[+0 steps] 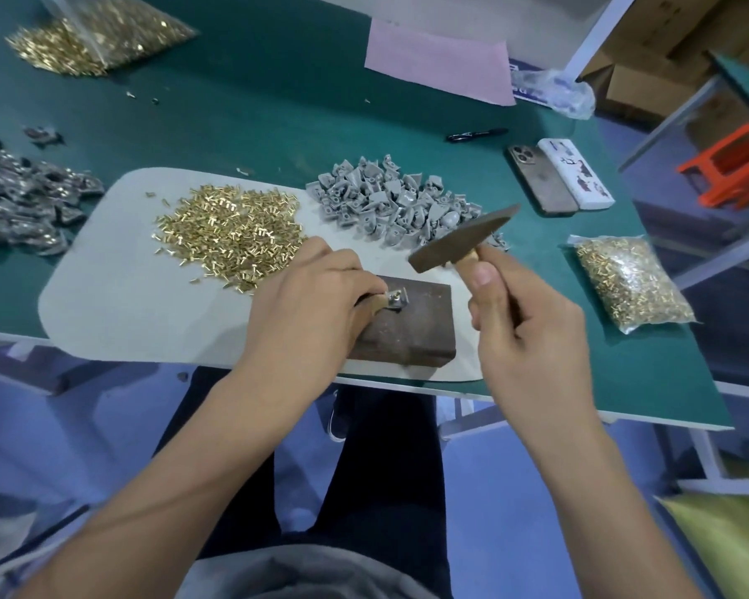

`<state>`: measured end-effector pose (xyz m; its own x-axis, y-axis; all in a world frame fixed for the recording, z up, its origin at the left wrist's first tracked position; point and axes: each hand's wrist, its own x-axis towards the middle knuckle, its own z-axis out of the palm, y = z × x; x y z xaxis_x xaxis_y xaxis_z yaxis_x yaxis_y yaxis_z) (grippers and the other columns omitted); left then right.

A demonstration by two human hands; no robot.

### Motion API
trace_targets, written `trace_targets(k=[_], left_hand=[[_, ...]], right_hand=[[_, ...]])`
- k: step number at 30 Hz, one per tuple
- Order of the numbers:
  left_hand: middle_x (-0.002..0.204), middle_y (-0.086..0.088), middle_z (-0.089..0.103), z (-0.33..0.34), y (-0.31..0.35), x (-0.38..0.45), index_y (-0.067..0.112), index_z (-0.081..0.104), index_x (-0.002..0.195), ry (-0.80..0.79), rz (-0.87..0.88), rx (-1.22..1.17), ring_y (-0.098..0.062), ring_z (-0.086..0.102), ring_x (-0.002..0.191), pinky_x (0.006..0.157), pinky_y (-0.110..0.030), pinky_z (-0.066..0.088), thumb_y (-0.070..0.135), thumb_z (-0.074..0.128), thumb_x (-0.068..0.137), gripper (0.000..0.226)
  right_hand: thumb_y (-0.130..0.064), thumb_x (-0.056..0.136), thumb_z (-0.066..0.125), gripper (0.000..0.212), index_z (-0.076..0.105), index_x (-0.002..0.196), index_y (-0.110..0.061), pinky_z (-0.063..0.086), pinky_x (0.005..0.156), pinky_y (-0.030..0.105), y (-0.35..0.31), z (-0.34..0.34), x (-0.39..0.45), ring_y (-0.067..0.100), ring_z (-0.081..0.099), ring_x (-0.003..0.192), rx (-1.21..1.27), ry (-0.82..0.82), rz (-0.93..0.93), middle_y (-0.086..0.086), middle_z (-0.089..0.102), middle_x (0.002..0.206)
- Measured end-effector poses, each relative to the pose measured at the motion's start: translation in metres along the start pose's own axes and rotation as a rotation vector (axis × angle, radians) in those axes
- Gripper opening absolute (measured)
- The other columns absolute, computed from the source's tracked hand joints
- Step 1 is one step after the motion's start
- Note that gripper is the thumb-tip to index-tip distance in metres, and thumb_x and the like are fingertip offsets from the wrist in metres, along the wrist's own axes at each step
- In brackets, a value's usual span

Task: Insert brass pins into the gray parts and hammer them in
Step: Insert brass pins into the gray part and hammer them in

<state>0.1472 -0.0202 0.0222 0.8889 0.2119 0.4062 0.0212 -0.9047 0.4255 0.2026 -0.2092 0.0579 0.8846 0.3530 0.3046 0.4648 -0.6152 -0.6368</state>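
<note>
Brass pins (230, 235) heaped beside gray parts (390, 205); hammer (463, 239) raised

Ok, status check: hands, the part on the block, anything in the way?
Left hand pinches gray part with pin on the block. Right hand grips hammer, raised above the block. Nothing between hammer and part.

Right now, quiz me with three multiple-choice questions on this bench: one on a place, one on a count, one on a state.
1. Where does the gray part with the pin lie?
A on the steel block
B on the pink sheet
C in a bag

2. How many phones lie face down?
A one
B two
C four

3. How is the hammer?
A lying flat
B raised in the right hand
C hanging

Answers: A, the left hand holds it on the block; B, two lie side by side; B, its head is above the block.
</note>
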Motion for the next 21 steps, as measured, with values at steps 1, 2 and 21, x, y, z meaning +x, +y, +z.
trace_targets(k=[1,2,21], left_hand=[[0.079,0.011,0.063,-0.0001,0.0003,0.0001,0.032,0.078,0.092,-0.003,0.002,0.009,-0.020,0.052,0.087,0.054,-0.026,0.030,0.039,0.072,0.088,0.011],[0.078,0.011,0.063,-0.0003,0.0004,0.0003,0.033,0.078,0.093,-0.008,0.004,0.019,-0.020,0.051,0.087,0.053,-0.026,0.031,0.039,0.072,0.087,0.010],[0.078,0.014,0.064,-0.0002,-0.0038,0.0029,0.035,0.078,0.094,-0.006,0.035,0.024,-0.021,0.052,0.087,0.051,-0.026,0.036,0.042,0.070,0.086,0.012]], right_hand=[[-0.053,0.105,0.040,0.026,0.060,0.121,-0.052,0.046,0.061,0.036,-0.0004,0.0020,-0.0004,0.016,0.049,0.061,-0.027,-0.034,0.008,-0.017,0.057,0.068],[-0.053,0.104,0.040,0.029,0.061,0.124,-0.047,0.046,0.060,0.036,0.0006,0.0033,0.0003,0.015,0.044,0.061,-0.058,-0.093,0.029,-0.019,0.052,0.063],[-0.059,0.100,0.037,0.030,0.058,0.119,-0.049,0.042,0.055,0.036,-0.0015,-0.0003,-0.0022,0.017,0.040,0.058,-0.160,-0.169,0.055,-0.020,0.052,0.062]])
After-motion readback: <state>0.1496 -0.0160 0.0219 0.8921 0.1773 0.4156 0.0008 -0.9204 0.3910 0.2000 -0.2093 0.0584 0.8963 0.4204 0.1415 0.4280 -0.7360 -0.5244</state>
